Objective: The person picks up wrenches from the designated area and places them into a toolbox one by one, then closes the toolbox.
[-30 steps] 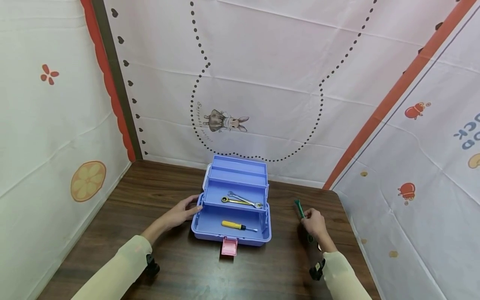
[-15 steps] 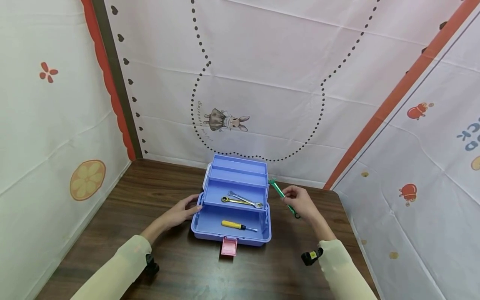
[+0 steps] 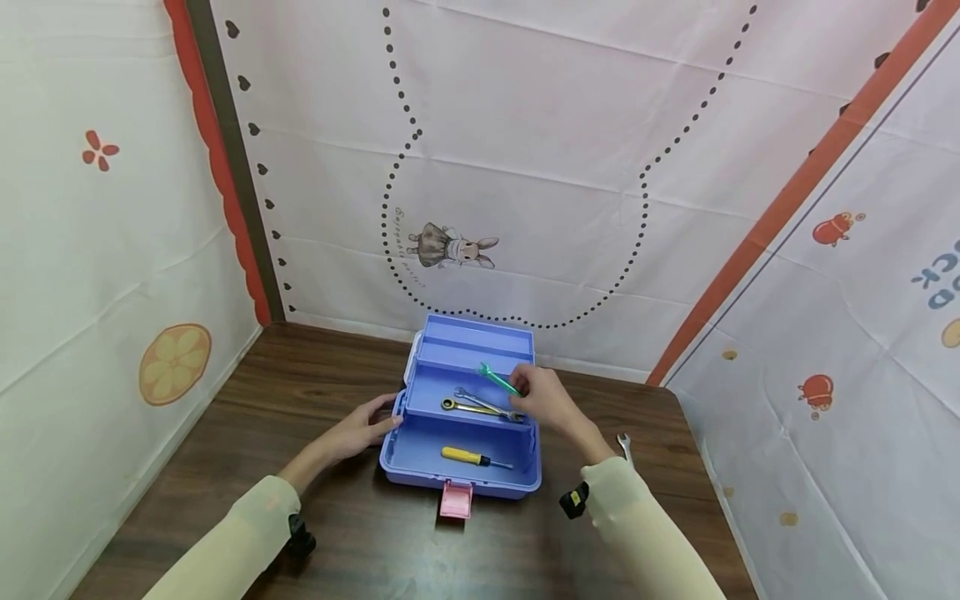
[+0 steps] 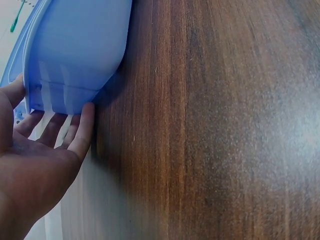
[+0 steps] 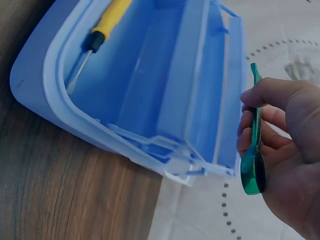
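Observation:
A blue toolbox (image 3: 487, 487) stands with its tiers fanned out. My left hand (image 3: 360, 429) holds its left side, thumb over the rim and fingers against the outer wall (image 4: 75, 55). My right hand (image 3: 551, 400) pinches a green wrench (image 3: 497, 380) above the middle tray; in the right wrist view the green wrench (image 5: 252, 165) lies between thumb and fingers. In that tray rest a gold ratchet wrench (image 3: 467, 407) and a silver wrench (image 3: 478, 399), crossing each other. A yellow screwdriver (image 3: 463, 455) lies on the bottom of the box.
Another silver wrench (image 3: 625, 444) lies on the brown table (image 3: 330, 533), partly behind my right forearm. The pink latch (image 3: 456, 502) hangs at the toolbox front. Printed cloth walls (image 3: 525, 208) close off the back and both sides.
My right hand has lifted the green wrench off the table at the right and carried it left over the toolbox. The silver wrench there is now uncovered. My left hand has stayed in place.

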{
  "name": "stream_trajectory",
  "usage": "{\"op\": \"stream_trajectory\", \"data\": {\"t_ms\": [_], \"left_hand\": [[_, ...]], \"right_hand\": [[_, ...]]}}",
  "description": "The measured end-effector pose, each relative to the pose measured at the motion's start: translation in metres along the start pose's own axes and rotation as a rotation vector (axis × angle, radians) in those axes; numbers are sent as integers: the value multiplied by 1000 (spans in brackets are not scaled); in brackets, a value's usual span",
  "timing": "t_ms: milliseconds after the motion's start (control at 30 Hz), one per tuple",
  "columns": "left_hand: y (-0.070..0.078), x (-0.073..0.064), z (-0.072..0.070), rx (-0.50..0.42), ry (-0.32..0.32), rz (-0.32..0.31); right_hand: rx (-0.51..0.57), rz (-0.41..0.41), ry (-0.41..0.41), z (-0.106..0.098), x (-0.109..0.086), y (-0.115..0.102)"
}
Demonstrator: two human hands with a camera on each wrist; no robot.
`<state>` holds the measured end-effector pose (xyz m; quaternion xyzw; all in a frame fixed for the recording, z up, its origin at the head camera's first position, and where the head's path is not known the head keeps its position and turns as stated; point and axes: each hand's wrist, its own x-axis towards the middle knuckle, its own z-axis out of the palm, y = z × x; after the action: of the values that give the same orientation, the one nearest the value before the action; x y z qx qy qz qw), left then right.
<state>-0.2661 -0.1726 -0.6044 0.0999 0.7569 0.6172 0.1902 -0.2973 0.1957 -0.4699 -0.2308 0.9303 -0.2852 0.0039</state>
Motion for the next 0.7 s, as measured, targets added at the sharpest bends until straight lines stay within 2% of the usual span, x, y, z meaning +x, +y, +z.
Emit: {"op": "stream_trajectory", "data": {"t_ms": [133,267,500,700], "left_hand": [[-1,-1,0,-4,7,-4],[-1,0,1,3,20,-11],[-2,1,0,-28,-4,13],[-2,0,1,-35,-10,21]], "right_hand": [[-115,-130,-21,15,10,-2],[-156,-196,-41,29,17,-6],[-128,-188,-63,53,23,-11],[-106,-146,-89,62,19,-14]]}}
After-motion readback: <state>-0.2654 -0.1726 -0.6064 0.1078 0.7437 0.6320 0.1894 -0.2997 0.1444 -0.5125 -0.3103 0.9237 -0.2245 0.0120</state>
